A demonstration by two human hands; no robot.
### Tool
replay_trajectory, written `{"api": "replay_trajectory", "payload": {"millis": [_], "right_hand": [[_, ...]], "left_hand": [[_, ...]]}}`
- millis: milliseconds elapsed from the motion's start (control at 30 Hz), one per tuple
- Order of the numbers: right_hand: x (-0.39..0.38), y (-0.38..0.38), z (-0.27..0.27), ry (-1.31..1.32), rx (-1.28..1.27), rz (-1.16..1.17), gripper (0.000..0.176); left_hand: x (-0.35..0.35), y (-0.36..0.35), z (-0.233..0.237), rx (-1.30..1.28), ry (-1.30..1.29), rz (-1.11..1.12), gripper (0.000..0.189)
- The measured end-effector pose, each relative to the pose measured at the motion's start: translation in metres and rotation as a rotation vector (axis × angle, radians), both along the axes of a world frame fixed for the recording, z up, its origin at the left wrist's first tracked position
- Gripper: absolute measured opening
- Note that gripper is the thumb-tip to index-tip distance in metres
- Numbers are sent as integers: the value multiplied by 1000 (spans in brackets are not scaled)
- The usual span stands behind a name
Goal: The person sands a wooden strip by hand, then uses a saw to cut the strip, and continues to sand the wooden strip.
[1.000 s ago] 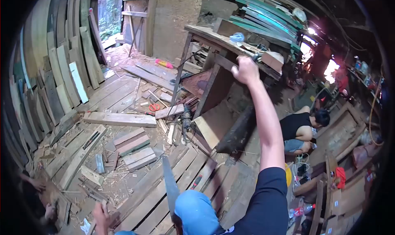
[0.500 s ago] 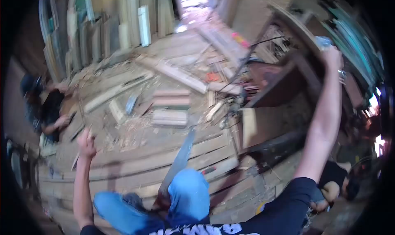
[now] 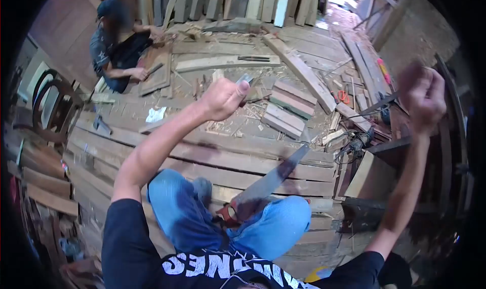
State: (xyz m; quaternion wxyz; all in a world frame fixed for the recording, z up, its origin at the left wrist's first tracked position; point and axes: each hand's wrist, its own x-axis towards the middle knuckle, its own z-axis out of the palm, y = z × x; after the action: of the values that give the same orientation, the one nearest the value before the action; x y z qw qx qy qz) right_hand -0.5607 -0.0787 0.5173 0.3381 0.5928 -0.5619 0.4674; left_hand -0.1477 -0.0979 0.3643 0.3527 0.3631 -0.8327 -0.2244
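Saw (image 3: 267,183) between wearer's knees (image 3: 291,218) | left hand (image 3: 223,99) raised, curled into a fist | right hand (image 3: 426,96) raised, blurred, grip unclear | step: likely pause | next: taking saw would call for lowering a hand

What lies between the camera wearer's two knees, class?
A handsaw: its red handle sits between the left knee and right knee, and its blade slants forward past the right knee. The head view shows this.

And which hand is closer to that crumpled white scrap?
Left. In view, the left hand appears a little rightward of the white scrap; the right hand is much farther right.
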Motion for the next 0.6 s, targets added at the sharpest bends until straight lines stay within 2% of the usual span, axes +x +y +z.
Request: {"api": "replay_trajectory", "payload": {"millis": [33, 67, 100, 133, 167, 200, 267, 333, 400, 467, 533, 600], "right_hand": [[38, -1, -11, 355, -143, 182, 9], [79, -1, -43, 246, -58, 192, 5], [120, 9, -62, 152, 79, 342, 5], [151, 9, -77, 239, 1, 407, 5], [173, 4, -98, 155, -29, 553, 5], [190, 11, -107, 143, 37, 602, 6], [205, 8, -128, 101, 220, 720, 7], [208, 7, -151, -54, 311, 800, 12], [206, 7, -165, -218, 317, 897, 21], [202, 3, -181, -180, 289, 926, 34], [202, -1, -201, -290, 252, 982, 34], [213, -2, -215, -602, 270, 1177, 32]], "left_hand": [[-2, -5, -3, 69, -104, 21, 70], [-8, -3, -1, 111, -101, 1, 71], [-10, -6, -4, 118, -114, -49, 70], [-11, -10, -7, 125, -129, -97, 70], [-14, -10, -9, 117, -128, -115, 70], [-17, -10, -11, 142, -75, -116, 72], [-23, -16, -10, 177, -11, -123, 74], [-22, -17, -13, 257, -19, -191, 73], [-22, -25, -22, 254, -60, -214, 73], [-27, -21, -14, 254, -40, -211, 77], [-27, -19, -13, 323, -71, -236, 81], [-30, -18, -21, 328, -127, -276, 86]]}}
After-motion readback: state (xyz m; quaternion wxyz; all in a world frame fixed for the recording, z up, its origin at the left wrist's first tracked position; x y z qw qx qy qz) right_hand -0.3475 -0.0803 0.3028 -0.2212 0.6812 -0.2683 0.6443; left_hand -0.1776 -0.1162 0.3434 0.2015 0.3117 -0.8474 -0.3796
